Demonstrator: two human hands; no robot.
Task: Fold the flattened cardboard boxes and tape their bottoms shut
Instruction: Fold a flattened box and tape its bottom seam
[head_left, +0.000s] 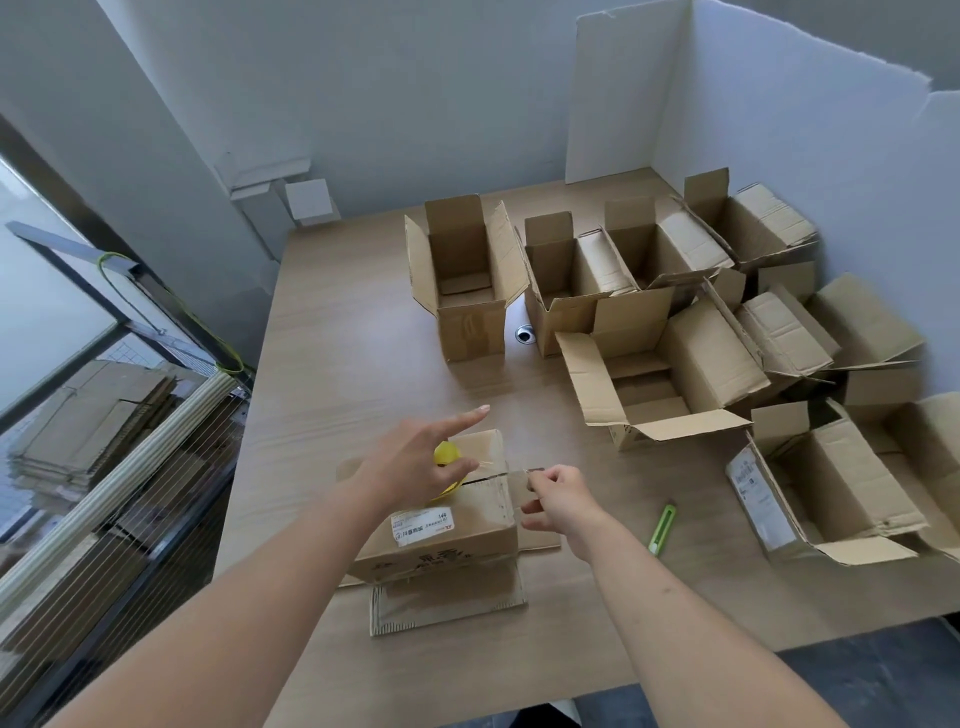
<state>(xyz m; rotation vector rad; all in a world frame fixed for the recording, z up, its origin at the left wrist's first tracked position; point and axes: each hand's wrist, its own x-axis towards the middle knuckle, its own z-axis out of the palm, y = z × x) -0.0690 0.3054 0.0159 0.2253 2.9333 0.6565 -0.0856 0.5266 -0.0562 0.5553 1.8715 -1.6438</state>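
Pinching the free end of a clear tape strip (511, 470) between thumb and fingers, the right hand (558, 499) hovers just right of the near cardboard box (441, 525), which stands upside down on the wooden table (337, 338) with its bottom flaps closed and facing up. The strip runs left across the box's top to a yellow tape roll (448, 454), which the left hand (415, 462) holds on the box; its thumb curls around the roll while the index finger points straight out toward the far right. A white shipping label (421, 526) sits on the box's near side, and a loose flap lies flat on the table in front of it. A green utility knife (662, 527) lies on the table to the right, apart from the box. Farther off and along the right, a cluster of folded boxes (649, 291) stands with top flaps open. Flattened cardboard (98, 410) is stacked off the table at the left.
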